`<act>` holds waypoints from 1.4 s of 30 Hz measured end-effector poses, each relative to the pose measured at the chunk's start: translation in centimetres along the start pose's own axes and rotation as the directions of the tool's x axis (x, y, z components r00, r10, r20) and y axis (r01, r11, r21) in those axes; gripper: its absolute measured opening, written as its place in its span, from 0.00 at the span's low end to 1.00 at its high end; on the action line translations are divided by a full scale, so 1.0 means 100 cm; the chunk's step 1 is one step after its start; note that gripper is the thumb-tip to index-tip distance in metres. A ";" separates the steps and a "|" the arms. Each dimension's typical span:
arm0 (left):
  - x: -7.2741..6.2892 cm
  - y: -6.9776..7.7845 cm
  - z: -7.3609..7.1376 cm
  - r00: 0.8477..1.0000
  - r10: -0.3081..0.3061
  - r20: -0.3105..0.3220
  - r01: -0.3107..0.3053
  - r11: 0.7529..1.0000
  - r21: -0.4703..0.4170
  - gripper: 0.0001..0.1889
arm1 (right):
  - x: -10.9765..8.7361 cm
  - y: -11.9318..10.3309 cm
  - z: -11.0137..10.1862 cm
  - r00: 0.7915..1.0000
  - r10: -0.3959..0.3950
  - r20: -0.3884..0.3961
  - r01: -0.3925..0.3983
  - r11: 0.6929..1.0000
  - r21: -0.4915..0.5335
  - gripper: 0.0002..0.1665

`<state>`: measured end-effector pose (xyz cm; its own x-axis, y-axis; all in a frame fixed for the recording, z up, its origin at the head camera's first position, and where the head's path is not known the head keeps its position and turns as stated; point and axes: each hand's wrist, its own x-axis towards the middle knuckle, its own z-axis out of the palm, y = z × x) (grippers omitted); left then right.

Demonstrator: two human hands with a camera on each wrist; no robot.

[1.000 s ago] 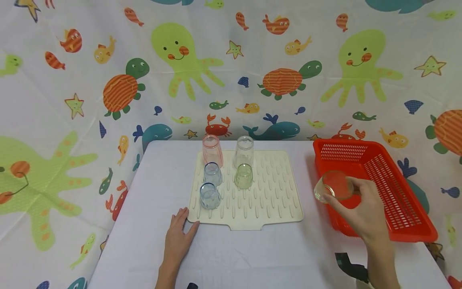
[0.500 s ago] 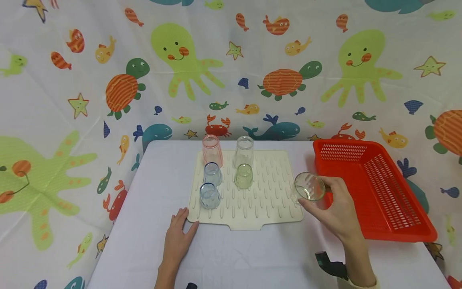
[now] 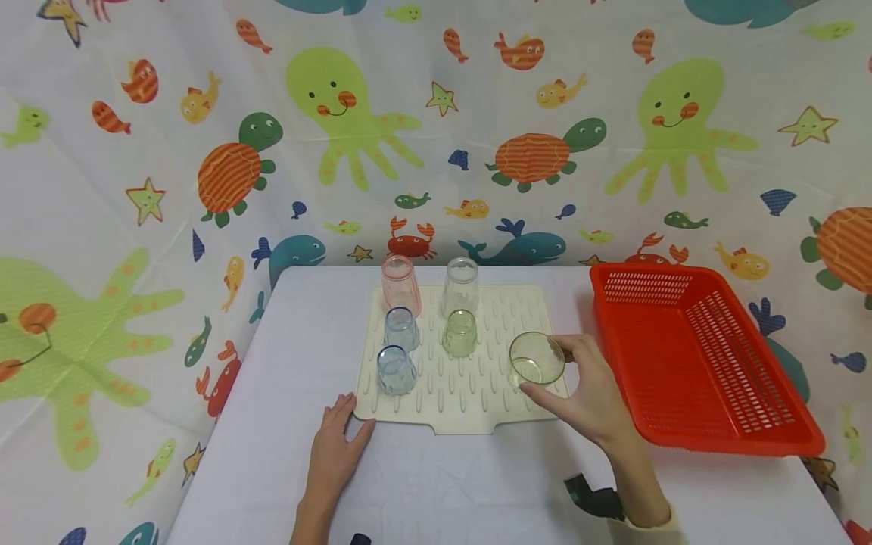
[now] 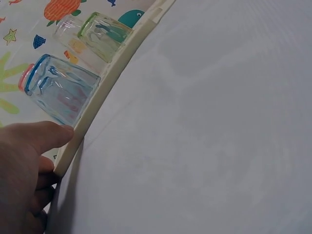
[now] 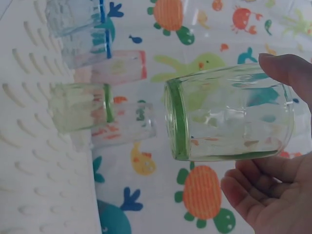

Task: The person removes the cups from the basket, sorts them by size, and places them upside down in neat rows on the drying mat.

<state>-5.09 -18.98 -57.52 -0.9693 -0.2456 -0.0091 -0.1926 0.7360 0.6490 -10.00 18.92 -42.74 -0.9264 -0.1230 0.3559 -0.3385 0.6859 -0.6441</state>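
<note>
My right hand (image 3: pixel 591 390) grips a clear glass (image 3: pixel 537 359) between thumb and fingers, above the right part of the cream drying mat (image 3: pixel 504 386). In the right wrist view the glass's green-rimmed end (image 5: pixel 178 119) faces the mat side, and the fingers hold near the other end. My left hand (image 3: pixel 334 443) rests at the mat's front left corner, thumb along the front edge and fingers by the left edge. Standing on the mat are two blue-rimmed glasses (image 3: pixel 397 371), a green-tinted glass (image 3: pixel 460 333), a pink-tinted glass (image 3: pixel 400 286) and a tall clear glass (image 3: pixel 462 288).
A red plastic basket (image 3: pixel 681 363) with slotted walls stands right of the mat on the white-covered table (image 3: pixel 463 484). Behind the table hangs a curtain (image 3: pixel 443 151) printed with sea animals. A black strap-like piece (image 3: pixel 593 498) is at the right wrist.
My right hand has carried the glass leftward from over the red basket to above the mat's right side. My left hand has stayed at the mat's corner.
</note>
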 end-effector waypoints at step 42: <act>-0.003 0.129 -0.042 0.949 0.316 -0.018 -0.313 0.930 -0.191 0.23 | 0.007 -0.023 0.026 0.983 -0.064 0.170 0.050 0.995 0.088 0.44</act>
<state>-6.66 -12.03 -45.94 -0.9777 -0.0117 0.2095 0.1535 0.6410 0.7520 -10.31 15.44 -42.76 -0.9172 -0.2873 0.2760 -0.3975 0.6129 -0.6829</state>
